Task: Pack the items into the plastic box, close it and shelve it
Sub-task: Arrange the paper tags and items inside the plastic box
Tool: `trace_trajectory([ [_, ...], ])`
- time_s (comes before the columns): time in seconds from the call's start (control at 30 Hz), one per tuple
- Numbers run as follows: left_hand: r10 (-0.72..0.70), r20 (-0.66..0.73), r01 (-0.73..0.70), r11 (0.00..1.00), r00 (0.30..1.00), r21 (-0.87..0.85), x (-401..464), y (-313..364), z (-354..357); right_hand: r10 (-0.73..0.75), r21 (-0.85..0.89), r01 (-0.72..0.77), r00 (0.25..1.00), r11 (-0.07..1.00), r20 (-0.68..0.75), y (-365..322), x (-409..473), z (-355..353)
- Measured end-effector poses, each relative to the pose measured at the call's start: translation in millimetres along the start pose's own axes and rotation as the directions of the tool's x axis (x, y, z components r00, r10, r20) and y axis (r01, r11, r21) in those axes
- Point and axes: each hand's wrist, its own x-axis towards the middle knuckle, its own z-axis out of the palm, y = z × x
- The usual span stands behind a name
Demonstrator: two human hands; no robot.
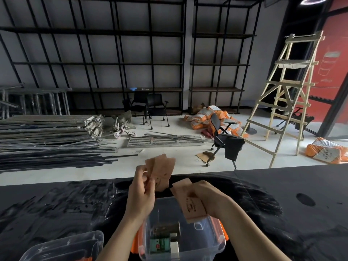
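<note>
As packets fill both hands, open plastic box (211, 240)

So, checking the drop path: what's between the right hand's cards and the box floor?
Only open air above the box in the head view; green packet sits left of the cards.

Tan cards (162, 172), clear box (216, 242) with orange latches (225, 235), black table (56, 208).

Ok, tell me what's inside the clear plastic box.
Inside the box: a green packet, a small white item and something dark behind them. The brown cards in the right hand cover its far corner.
</note>
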Motion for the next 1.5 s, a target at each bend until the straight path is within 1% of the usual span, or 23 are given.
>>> trace_trajectory([
  [0.1, 0.143, 0.048, -0.143, 0.990, 0.988, -0.007, 0, 4, 3, 0.001, 0.222, -0.016, 0.998, 0.975, 0.067, -4, 4, 4],
  [0.2, 0.193, 0.105, -0.201, 0.977, 0.976, 0.070, 1, -10, 10, -0.048, 0.396, 0.003, 0.993, 0.918, 0.104, -10, 2, 7],
  [0.3, 0.157, 0.115, -0.167, 0.982, 0.981, 0.087, 1, -17, 15, -0.181, 0.360, 0.112, 0.970, 0.926, 0.163, -15, -7, 7],
  [0.37, 0.093, 0.095, -0.097, 0.994, 0.991, 0.041, 1, -16, 17, -0.274, 0.300, 0.221, 0.950, 0.928, 0.150, -12, -12, 7],
  [0.47, -0.022, 0.067, 0.026, 0.997, 0.998, -0.071, -4, -4, 17, -0.300, 0.291, 0.275, 0.953, 0.916, 0.046, -7, -10, 7],
  [0.5, -0.107, 0.042, 0.113, 0.978, 0.993, -0.176, -6, 3, 19, -0.298, 0.297, 0.282, 0.954, 0.912, 0.008, -4, -7, 8],
  [0.53, -0.219, 0.032, 0.218, 0.929, 0.975, -0.299, -7, 12, 22, -0.293, 0.292, 0.286, 0.956, 0.913, -0.020, -3, -7, 10],
  [0.57, -0.329, 0.050, 0.325, 0.874, 0.943, -0.361, -6, 20, 26, -0.302, 0.279, 0.297, 0.953, 0.913, -0.027, -2, -5, 12],
  [0.63, -0.461, 0.120, 0.473, 0.816, 0.880, -0.333, -3, 27, 34, -0.324, 0.208, 0.314, 0.946, 0.926, 0.011, -1, -5, 20],
  [0.73, -0.519, 0.128, 0.532, 0.795, 0.845, -0.292, 3, 25, 47, -0.382, 0.044, 0.379, 0.920, 0.924, 0.091, -6, -11, 36],
  [0.8, -0.506, 0.116, 0.512, 0.786, 0.855, -0.346, 5, 21, 54, -0.402, -0.067, 0.408, 0.911, 0.910, 0.094, -11, -13, 44],
  [0.87, -0.495, 0.122, 0.496, 0.759, 0.861, -0.422, 6, 15, 60, -0.373, -0.090, 0.377, 0.926, 0.922, 0.065, -8, -9, 45],
  [0.93, -0.466, 0.164, 0.486, 0.746, 0.869, -0.455, 4, 7, 61, -0.397, -0.096, 0.402, 0.915, 0.911, 0.066, -7, -8, 45],
  [1.0, -0.390, 0.179, 0.429, 0.819, 0.903, -0.381, 0, 3, 53, -0.429, -0.157, 0.432, 0.902, 0.888, 0.054, -5, -10, 44],
  [1.1, -0.195, 0.099, 0.207, 0.971, 0.976, -0.124, -1, 10, 36, -0.495, -0.246, 0.484, 0.869, 0.840, 0.017, -3, -14, 40],
  [1.13, -0.151, 0.072, 0.155, 0.986, 0.986, -0.065, 1, 13, 33, -0.500, -0.220, 0.490, 0.866, 0.843, 0.016, -3, -15, 40],
  [1.2, -0.120, -0.010, 0.120, 0.992, 0.993, -0.040, 3, 17, 30, -0.490, -0.041, 0.489, 0.872, 0.871, -0.007, 0, -14, 41],
  [1.23, -0.148, -0.070, 0.141, 0.985, 0.986, -0.096, 4, 22, 29, -0.469, 0.093, 0.469, 0.883, 0.878, -0.031, 3, -15, 41],
  [1.27, -0.222, -0.142, 0.195, 0.963, 0.965, -0.185, 4, 26, 28, -0.437, 0.229, 0.438, 0.898, 0.869, -0.058, 5, -15, 41],
  [1.33, -0.399, -0.236, 0.286, 0.872, 0.886, -0.398, 2, 36, 28, -0.394, 0.398, 0.404, 0.912, 0.824, -0.110, 8, -16, 41],
  [1.4, -0.499, -0.242, 0.319, 0.787, 0.832, -0.528, -2, 40, 29, -0.405, 0.428, 0.424, 0.904, 0.798, -0.139, 9, -18, 42],
  [1.43, -0.515, -0.229, 0.331, 0.772, 0.826, -0.543, -4, 39, 28, -0.413, 0.421, 0.443, 0.896, 0.791, -0.166, 9, -19, 41],
  [1.5, -0.508, -0.208, 0.361, 0.795, 0.836, -0.489, -7, 34, 24, -0.385, 0.439, 0.452, 0.892, 0.777, -0.238, 7, -16, 37],
])
